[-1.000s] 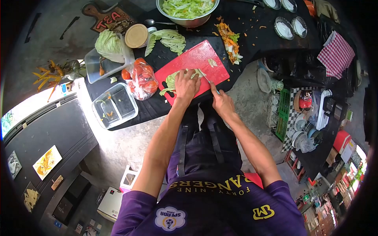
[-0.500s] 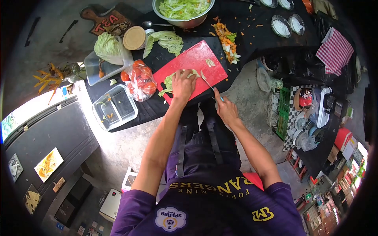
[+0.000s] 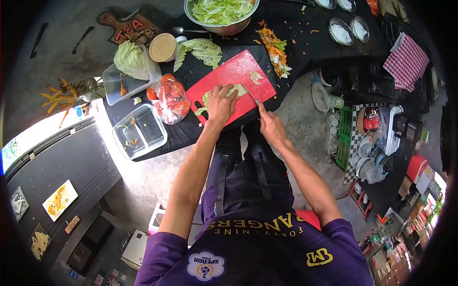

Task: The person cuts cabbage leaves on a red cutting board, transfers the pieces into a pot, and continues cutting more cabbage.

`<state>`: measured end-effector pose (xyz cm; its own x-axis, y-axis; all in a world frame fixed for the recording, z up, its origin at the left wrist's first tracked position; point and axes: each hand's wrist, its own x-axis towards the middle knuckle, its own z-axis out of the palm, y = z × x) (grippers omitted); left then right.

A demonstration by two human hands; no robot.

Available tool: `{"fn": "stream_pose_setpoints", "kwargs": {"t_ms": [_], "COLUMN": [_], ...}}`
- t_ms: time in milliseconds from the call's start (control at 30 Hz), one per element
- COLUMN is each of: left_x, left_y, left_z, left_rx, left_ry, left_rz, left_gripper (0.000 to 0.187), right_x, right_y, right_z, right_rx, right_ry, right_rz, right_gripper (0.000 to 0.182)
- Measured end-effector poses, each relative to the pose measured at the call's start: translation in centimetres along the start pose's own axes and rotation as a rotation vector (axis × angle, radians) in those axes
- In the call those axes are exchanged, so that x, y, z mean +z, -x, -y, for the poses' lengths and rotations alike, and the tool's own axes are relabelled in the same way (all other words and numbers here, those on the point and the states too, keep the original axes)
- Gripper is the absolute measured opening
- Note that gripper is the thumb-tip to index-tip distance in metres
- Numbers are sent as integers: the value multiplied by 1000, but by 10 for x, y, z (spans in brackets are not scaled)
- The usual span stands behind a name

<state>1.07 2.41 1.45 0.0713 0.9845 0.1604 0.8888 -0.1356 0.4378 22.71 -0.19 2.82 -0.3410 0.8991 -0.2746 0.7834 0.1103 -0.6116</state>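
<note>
A red cutting board (image 3: 238, 64) lies slanted on the dark cloth. My left hand (image 3: 221, 104) presses a pale green cabbage leaf (image 3: 235, 89) onto it, fingers bent over the leaf. In my right hand (image 3: 272, 126) is a knife (image 3: 250, 94), its thin blade at the leaf's right end; the handle is mostly hidden by my fingers. Cut cabbage pieces (image 3: 255, 77) rest on the board beyond the blade. Another loose cabbage leaf (image 3: 202, 51) sits behind the board.
Left of the board are a bag of tomatoes (image 3: 172, 100), a glass dish (image 3: 139, 131) and a cabbage (image 3: 131, 61) in a plastic container (image 3: 114, 91). A metal bowl (image 3: 222, 26) of chopped cabbage stands at the back. Vegetable scraps (image 3: 274, 50) lie to the right.
The knife has shifted slightly and its blade now lies at the leaf's right end. More cut cabbage shows on the board's right side. My left hand stays on the leaf.
</note>
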Motion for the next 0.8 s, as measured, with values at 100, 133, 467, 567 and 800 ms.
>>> {"fn": "stream_pose_setpoints", "kwargs": {"t_ms": [100,133,467,567,800], "left_x": [-4,-2,6,12,15], "left_y": [-3,-2,-8,-9,-11], "left_z": [-9,-9,-18,-17,-19], "left_rx": [2,-11,-100,-139,-145], "left_ry": [-18,-14,-20,-6,-33], "left_rz": [2,2,-75,-74,-75], "left_gripper": [23,23,24,21,16], "right_x": [4,4,-8,-4,8], "right_y": [-2,-3,-10,-11,-6], "right_z": [12,13,19,24,17], "right_rx": [56,76,74,74,59], "right_ry": [69,99,188,220,223], "right_rz": [73,91,148,146,115], "right_gripper": [65,66,72,74,78]}}
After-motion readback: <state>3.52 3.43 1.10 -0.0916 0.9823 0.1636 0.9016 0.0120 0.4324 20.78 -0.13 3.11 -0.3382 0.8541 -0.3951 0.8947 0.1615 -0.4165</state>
